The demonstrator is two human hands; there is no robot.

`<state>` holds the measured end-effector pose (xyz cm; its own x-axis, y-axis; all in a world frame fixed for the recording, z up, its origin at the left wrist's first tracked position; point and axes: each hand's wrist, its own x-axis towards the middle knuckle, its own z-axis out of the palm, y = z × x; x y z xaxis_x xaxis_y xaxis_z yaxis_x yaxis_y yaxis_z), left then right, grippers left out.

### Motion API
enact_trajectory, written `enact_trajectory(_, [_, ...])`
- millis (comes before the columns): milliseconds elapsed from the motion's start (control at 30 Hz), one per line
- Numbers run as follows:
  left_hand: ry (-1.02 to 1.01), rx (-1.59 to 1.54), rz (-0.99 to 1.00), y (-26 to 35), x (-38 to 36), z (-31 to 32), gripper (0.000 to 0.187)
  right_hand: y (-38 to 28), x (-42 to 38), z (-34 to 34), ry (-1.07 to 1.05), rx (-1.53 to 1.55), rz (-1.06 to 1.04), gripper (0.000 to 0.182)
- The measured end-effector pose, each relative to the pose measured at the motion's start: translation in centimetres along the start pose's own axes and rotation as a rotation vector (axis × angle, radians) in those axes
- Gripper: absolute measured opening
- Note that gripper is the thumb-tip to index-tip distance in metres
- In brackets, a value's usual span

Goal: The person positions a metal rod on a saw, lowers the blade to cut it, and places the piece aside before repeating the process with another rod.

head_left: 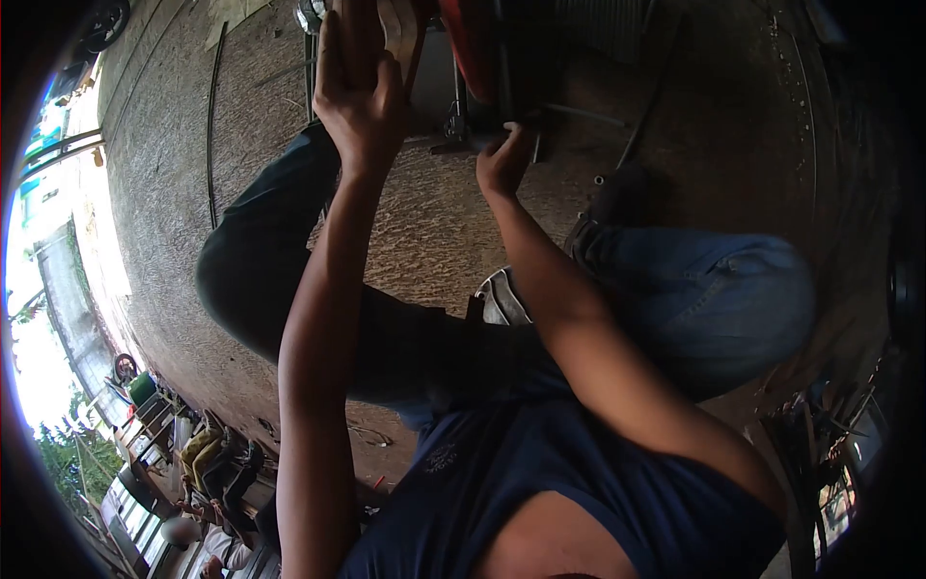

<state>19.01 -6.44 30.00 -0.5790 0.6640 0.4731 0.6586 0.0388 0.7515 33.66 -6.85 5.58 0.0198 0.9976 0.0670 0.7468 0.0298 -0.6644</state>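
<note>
At the top of the head view my left hand (362, 111) is closed round a reddish-brown piece (359, 43), its fingers along the left side and the thumb on the right. A lighter brown curved edge (400, 39) shows beside the thumb. My right hand (504, 162) is curled by the lower edge of a dark metal assembly (463, 121), lower than the left hand. What its fingers grip is lost in shadow. A red part (467, 48) of the assembly stands between the two hands.
My bent legs in jeans (714, 289) lie on both sides of the rough floor (424, 232). Thin rods (214, 125) lie on the floor at left. Another person (222, 545) sits at lower left, near assorted clutter. Dark stacked items (805, 463) stand at lower right.
</note>
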Motion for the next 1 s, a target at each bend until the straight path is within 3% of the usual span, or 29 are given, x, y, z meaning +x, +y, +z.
enact_trajectory(67, [-0.002, 0.025, 0.006, -0.1, -0.6, 0.0, 0.069, -0.7, -1.7, -0.9, -0.201, 0.268, -0.082, 0.046])
enact_trajectory(100, [-0.012, 0.031, -0.023, 0.2, -0.5, 0.0, 0.069, -1.4, -2.1, -0.4, -0.041, 0.229, -0.146, 0.038])
enact_trajectory(133, [-0.021, 0.038, -0.051, 0.6, -0.3, 0.0, 0.070, -0.8, -1.4, 1.3, -0.036, 0.226, -0.147, 0.038])
enact_trajectory(200, [-0.065, 0.021, -0.158, 1.2, -0.4, -0.4, 0.071, -0.2, 0.2, 5.0, -0.210, 0.738, 1.196, 0.049])
enact_trajectory(233, [-0.033, 0.022, -0.072, 0.8, -0.3, -0.3, 0.071, -0.3, 1.4, 3.5, -0.264, 1.082, 1.468, 0.053])
enact_trajectory(267, [-0.003, 0.021, 0.012, 0.5, -0.2, -0.1, 0.071, 0.4, 1.5, 4.3, -0.265, 1.087, 1.463, 0.053])
enact_trajectory(333, [0.000, -0.079, 0.002, 0.3, 0.0, 0.3, 0.072, 0.7, 1.7, 4.9, -0.417, 1.427, 1.273, 0.050])
enact_trajectory(433, [-0.035, 0.041, -0.026, 0.6, -0.2, -0.1, 0.071, 0.6, 1.2, 4.7, -0.444, 1.405, 1.326, 0.048])
enact_trajectory(533, [-0.019, -0.096, -0.053, 0.5, -0.2, 0.2, 0.070, -0.2, 1.1, 4.0, -0.443, 1.455, 1.362, 0.047])
enact_trajectory(600, [-0.001, 0.025, 0.015, -0.1, -0.3, 0.0, 0.069, -0.5, 0.6, 4.2, -0.438, 1.462, 1.381, 0.046])
enact_trajectory(700, [-0.007, -0.079, -0.051, 1.1, -0.3, 0.1, 0.068, -1.1, 1.3, 4.0, -0.517, 1.487, 1.292, 0.042])
enact_trajectory(767, [-0.017, -0.102, -0.060, 0.6, -0.3, 0.0, 0.069, -1.1, 0.5, 4.1, -0.474, 1.680, 1.457, 0.030])
enact_trajectory(900, [-0.023, -0.070, -0.040, 0.9, 0.1, -0.2, 0.069, 3.1, -1.3, 10.5, -0.556, 1.915, 1.638, 0.030])
enact_trajectory(967, [-0.017, -0.064, 0.000, 0.2, 0.0, -0.2, 0.069, 4.7, -0.7, 10.6, -0.882, 2.004, 1.659, 0.026])
enact_trajectory(1000, [-0.016, -0.060, -0.008, 0.4, -0.5, -0.4, 0.069, 3.9, -1.0, 8.9, -0.882, 1.995, 1.668, 0.026])
